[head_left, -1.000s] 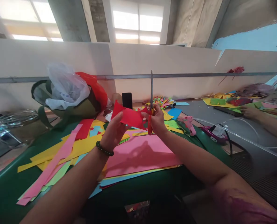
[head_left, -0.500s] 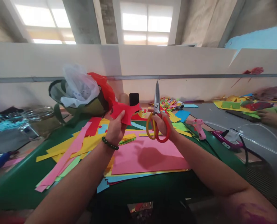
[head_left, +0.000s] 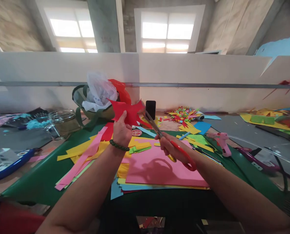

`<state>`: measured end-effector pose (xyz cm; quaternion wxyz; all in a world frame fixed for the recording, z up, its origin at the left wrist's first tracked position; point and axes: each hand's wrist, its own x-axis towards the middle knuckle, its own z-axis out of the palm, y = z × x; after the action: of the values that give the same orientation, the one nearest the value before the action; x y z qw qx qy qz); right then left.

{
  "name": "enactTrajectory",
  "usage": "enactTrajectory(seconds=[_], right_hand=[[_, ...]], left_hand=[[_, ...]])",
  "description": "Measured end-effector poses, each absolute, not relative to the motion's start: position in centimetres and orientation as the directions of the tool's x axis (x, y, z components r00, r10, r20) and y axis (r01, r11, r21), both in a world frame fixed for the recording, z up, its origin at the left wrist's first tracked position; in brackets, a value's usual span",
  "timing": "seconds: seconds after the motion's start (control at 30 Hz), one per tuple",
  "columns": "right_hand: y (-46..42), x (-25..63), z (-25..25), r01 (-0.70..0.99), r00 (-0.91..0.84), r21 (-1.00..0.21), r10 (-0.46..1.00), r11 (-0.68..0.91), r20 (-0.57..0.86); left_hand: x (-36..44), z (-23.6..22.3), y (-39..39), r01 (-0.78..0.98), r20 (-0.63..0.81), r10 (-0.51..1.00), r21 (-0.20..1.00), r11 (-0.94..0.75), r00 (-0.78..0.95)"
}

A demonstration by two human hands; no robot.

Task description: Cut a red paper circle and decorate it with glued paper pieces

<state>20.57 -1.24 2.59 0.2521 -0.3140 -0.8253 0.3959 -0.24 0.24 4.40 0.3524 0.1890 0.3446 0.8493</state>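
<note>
The left hand (head_left: 122, 134) pinches red paper (head_left: 127, 112) between thumb and fingers, while the right hand (head_left: 173, 147) (its fingers curled) grips scissors (head_left: 156, 126).

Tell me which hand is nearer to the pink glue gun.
Right. The right hand, holding the scissors, is to the left of the pink glue gun, with a gap between; the left hand, holding red paper, is farther left.

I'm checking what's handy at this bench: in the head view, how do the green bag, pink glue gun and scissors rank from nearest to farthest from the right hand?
From the right hand:
1. Scissors: held in it.
2. Pink glue gun: off to its right.
3. Green bag: farther back, to the left.
</note>
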Motion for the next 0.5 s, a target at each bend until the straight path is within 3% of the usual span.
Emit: enactTrajectory(seconds=[0.27,0.5], right_hand=[[-1.6,19.6,2.1,0.311,-0.610,-0.809,0.758,0.499,0.233],[-1.6,20.1,2.4,0.218,-0.635,-0.838,0.725,0.500,0.267]], left_hand=[[3.6,3.0,-1.3,-0.606,0.116,0.891,0.694,-0.389,-0.439],[3.4,2.8,-1.1,-0.587,0.129,0.880,0.699,-0.408,-0.458]])
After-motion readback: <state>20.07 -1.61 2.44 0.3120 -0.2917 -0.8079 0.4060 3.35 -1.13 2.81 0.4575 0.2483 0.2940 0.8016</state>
